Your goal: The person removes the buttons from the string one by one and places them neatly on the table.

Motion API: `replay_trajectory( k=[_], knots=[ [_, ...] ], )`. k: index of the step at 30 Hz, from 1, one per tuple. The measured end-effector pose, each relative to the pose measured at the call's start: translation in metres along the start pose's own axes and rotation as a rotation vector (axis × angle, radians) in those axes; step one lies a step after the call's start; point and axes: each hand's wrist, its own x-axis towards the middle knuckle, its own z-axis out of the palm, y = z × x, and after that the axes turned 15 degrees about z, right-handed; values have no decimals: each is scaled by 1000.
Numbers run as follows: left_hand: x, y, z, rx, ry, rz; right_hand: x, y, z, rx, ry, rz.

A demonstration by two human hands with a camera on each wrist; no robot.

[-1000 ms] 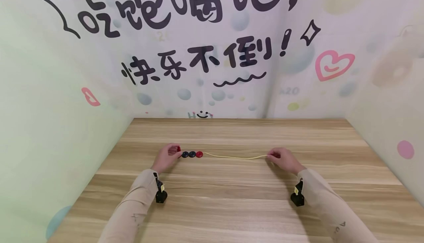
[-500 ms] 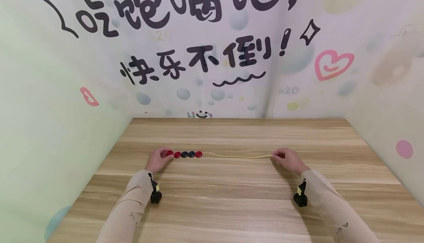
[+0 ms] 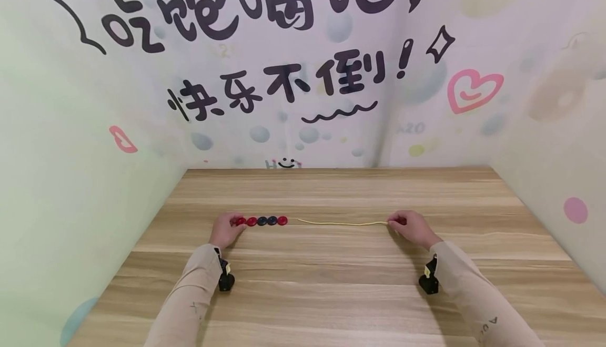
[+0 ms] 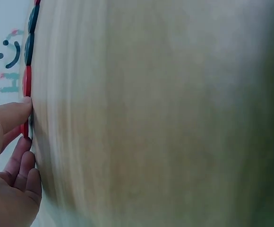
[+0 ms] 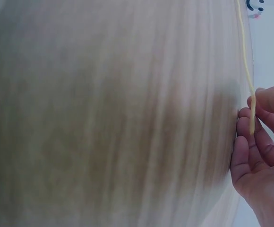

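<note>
A straight row of red and dark blue button-like discs [image 3: 262,221] lies flat on the wooden table. At its left end my left hand [image 3: 227,228] holds the last red disc [image 4: 24,129] between thumb and fingers, seen edge-on in the left wrist view. To the right of the row runs a pale yellow cord [image 3: 341,224], nearly straight. My right hand [image 3: 411,228] pinches its right end between thumb and index finger; a short tail hangs past the fingers in the right wrist view. Whether the cord joins the discs is too small to tell.
The wood-grain table [image 3: 322,294] ends at a printed backdrop [image 3: 307,142] behind, with pale side walls left and right. A small black camera is strapped under each wrist, below beige sleeves [image 3: 184,294].
My left hand has shifted left, uncovering more of the row, and a red disc that stood tilted in its fingers now lies flat. My right hand has moved slightly right with the cord's end.
</note>
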Motion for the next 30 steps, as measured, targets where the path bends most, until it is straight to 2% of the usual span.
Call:
replay_trajectory(
  k=[19,30],
  knots=[
    [-2,-5,1,-32,-17,-55,-2,1,0,24,13,-5],
    [3,-1,2,-119,29,-78,-5,5,-11,54,59,6]
  ],
)
